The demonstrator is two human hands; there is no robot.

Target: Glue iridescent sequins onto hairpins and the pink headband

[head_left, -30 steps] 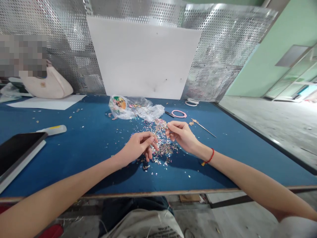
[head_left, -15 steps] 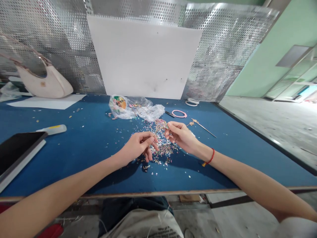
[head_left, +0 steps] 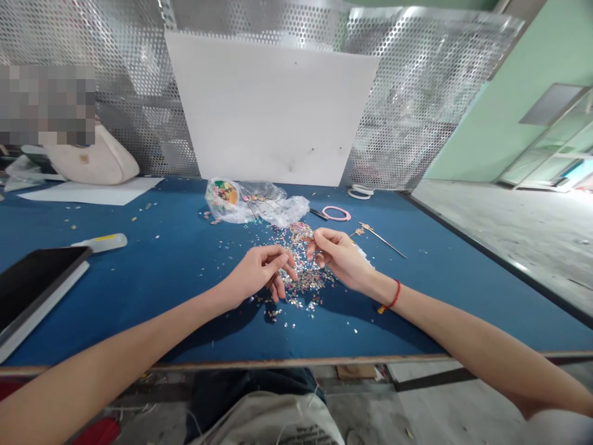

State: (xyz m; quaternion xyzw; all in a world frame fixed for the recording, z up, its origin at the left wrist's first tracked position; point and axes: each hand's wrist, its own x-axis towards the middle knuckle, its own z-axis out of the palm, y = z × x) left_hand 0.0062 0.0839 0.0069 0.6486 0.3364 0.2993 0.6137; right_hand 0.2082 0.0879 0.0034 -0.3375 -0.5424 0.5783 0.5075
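Note:
My left hand [head_left: 260, 273] pinches the lower end of a thin gold hair stick [head_left: 291, 242], fingers curled over a heap of small glittering sequins [head_left: 306, 278] on the blue table [head_left: 176, 272]. My right hand [head_left: 340, 256] is closed in a pinch at the ornament on the stick's top end [head_left: 301, 231]. A red cord bracelet [head_left: 393, 296] sits on my right wrist. What else the fingertips hold is too small to make out.
A clear plastic bag [head_left: 254, 207] with coloured pieces lies behind the heap. A pink ring [head_left: 335, 213], a white ring [head_left: 360, 191] and another gold hair stick [head_left: 380, 238] lie to the right. A dark tablet [head_left: 34, 284], a white-yellow tool [head_left: 99, 242], paper [head_left: 88, 191] and a pale handbag [head_left: 92, 162] are at the left.
Both hands have stayed over the sequin heap; my right hand has shifted slightly left and down at the ornament. The view has drifted a little.

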